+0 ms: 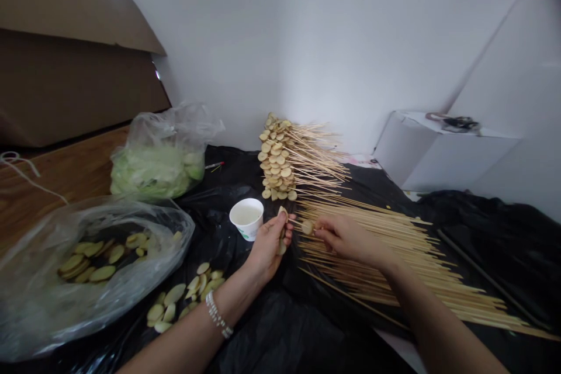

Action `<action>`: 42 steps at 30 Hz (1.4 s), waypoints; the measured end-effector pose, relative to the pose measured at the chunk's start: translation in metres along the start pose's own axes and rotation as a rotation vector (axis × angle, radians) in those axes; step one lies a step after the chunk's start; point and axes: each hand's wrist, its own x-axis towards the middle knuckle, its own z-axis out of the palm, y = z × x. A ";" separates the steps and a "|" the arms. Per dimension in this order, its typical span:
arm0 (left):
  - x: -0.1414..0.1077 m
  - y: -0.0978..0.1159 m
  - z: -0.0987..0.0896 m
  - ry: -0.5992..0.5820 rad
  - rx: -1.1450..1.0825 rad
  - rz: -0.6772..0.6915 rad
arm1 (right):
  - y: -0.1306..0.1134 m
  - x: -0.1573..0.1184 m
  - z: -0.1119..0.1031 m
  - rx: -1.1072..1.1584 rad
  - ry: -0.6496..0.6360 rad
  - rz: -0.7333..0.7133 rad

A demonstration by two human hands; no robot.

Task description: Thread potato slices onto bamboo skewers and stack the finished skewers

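Note:
My left hand [267, 248] holds a few thin potato slices [283, 234] upright between thumb and fingers. My right hand [346, 235] pinches a bamboo skewer [298, 223], with one slice [307, 227] on it close to my left hand. Under and beyond my right hand lies a wide spread of loose bamboo skewers [385, 260]. Finished skewers with stacked slices form a pile [276, 158] at the back. A white paper cup [246, 218] of pale liquid stands just beyond my left hand. Loose slices [184, 298] lie below my left wrist.
A clear plastic bag of potato slices [90, 266] lies at the left, behind it a bag of pale green pieces [155, 169]. Black plastic sheeting [302, 327] covers the wooden table [56, 178]. A cardboard box [65, 73] and white box [438, 155] stand behind.

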 end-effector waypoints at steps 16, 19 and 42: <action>0.003 -0.008 -0.009 0.056 -0.059 -0.014 | -0.007 0.005 0.018 0.025 0.036 -0.003; 0.003 -0.008 -0.009 0.053 -0.052 -0.003 | -0.007 0.004 0.025 0.012 0.075 0.036; -0.001 -0.011 0.001 -0.053 0.101 0.002 | -0.006 0.009 0.037 0.241 0.170 0.050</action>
